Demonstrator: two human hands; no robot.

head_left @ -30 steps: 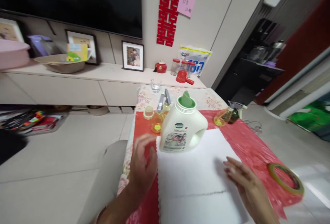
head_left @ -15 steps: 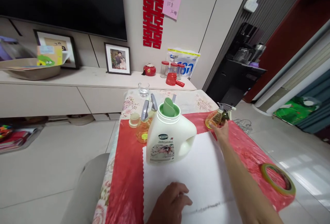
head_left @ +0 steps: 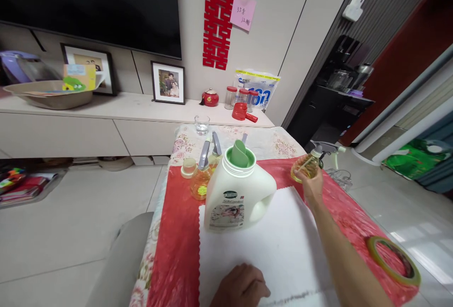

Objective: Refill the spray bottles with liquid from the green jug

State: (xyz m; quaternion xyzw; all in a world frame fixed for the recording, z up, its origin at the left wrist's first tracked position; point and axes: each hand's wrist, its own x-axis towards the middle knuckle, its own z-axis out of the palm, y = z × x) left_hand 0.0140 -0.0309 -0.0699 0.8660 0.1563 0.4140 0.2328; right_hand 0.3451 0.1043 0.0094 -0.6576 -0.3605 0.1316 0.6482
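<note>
My right hand (head_left: 312, 185) is stretched out to the far right of the table and has its fingers closed round a small amber spray bottle (head_left: 308, 165) with a grey trigger, lifted and tilted. My left hand (head_left: 242, 286) rests with curled fingers on the white paper sheet (head_left: 269, 245) at the near edge, holding nothing that I can see. A large white detergent jug (head_left: 235, 189) with an open green cap stands on the sheet's far corner. Two amber pump bottles (head_left: 201, 177) and a small yellow jar (head_left: 188, 167) stand left of it.
A red cloth (head_left: 175, 245) covers the floral tablecloth. A roll of tape (head_left: 393, 260) lies at the right edge. A glass (head_left: 202, 124) stands at the far end. Behind are a low cabinet (head_left: 106, 118) with picture frames, red jars and a bag. A grey chair back (head_left: 122, 260) is at left.
My right hand reached from the paper to the spray bottle at far right, closed on it and lifted it. My left hand moved from beside the jug down to the paper's near edge.
</note>
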